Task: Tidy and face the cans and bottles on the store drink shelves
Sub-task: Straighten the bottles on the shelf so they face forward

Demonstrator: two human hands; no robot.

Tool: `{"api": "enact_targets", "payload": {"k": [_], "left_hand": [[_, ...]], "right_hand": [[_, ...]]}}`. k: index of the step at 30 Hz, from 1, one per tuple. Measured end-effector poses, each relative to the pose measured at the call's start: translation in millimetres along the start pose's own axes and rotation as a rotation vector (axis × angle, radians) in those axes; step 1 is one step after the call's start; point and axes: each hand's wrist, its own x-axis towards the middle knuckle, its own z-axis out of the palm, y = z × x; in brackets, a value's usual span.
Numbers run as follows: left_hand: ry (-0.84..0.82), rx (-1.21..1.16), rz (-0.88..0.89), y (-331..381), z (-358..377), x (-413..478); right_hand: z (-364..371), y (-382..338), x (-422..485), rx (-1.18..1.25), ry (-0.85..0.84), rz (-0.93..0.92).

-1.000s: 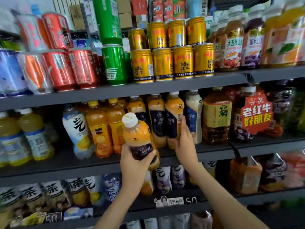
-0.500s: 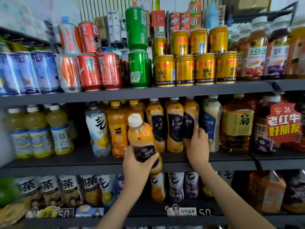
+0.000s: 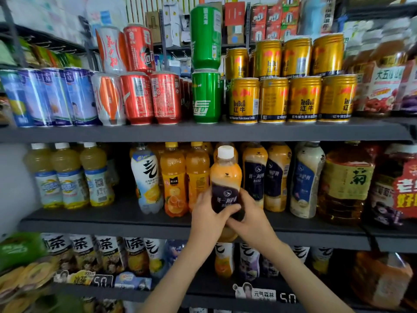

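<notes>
An orange milk-tea bottle (image 3: 226, 177) with a white cap and a dark label stands upright in front of the middle shelf (image 3: 112, 222). My left hand (image 3: 208, 219) grips its lower left side and my right hand (image 3: 250, 219) grips its lower right side. The label faces me. Behind it stand two matching orange bottles (image 3: 266, 177) and a pale milk-tea bottle (image 3: 306, 179). Left of it are two orange juice bottles (image 3: 173, 177) and a white drink bottle (image 3: 147, 177).
The top shelf (image 3: 203, 132) carries blue cans, red cans (image 3: 153, 98), stacked green cans (image 3: 206, 96) and gold cans (image 3: 291, 98). Large tea jugs (image 3: 347, 184) fill the right side. Tea bottles (image 3: 90, 251) line the lower shelf, with price tags below.
My right hand left the shelved bottles and came onto the held bottle. The bottle went from tilted left to upright and moved right, toward the shelf row. The view shifted left.
</notes>
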Motion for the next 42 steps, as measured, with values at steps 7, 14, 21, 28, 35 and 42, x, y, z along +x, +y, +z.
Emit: {"api": "enact_targets", "payload": {"k": [7, 14, 21, 28, 35, 42], "left_hand": [[0.302, 0.388, 0.065, -35.3, -16.6, 12.4], [0.204, 0.668, 0.106, -60.6, 9.0, 26.5], [0.235, 0.580, -0.094, -57.1, 29.4, 40.2], [0.242, 0.226, -0.196, -54.7, 37.5, 42.8], [0.204, 0.066, -0.131, -45.9, 3.1, 13.3], [0.183, 0.018, -0.174, -58.8, -89.7, -28.8]], "right_hand": [[22.4, 4.4, -8.7, -0.064, 0.232, 0.137], [44.9, -3.2, -21.4, -0.124, 0.505, 0.176], [26.2, -1.7, -28.7, -0.192, 0.582, 0.272], [10.3, 5.9, -27.2, -0.177, 0.531, 0.345], [24.4, -2.3, -15.6, -0.196, 0.467, 0.336], [74.1, -21.5, 11.7, -0.207, 0.385, 0.331]]}}
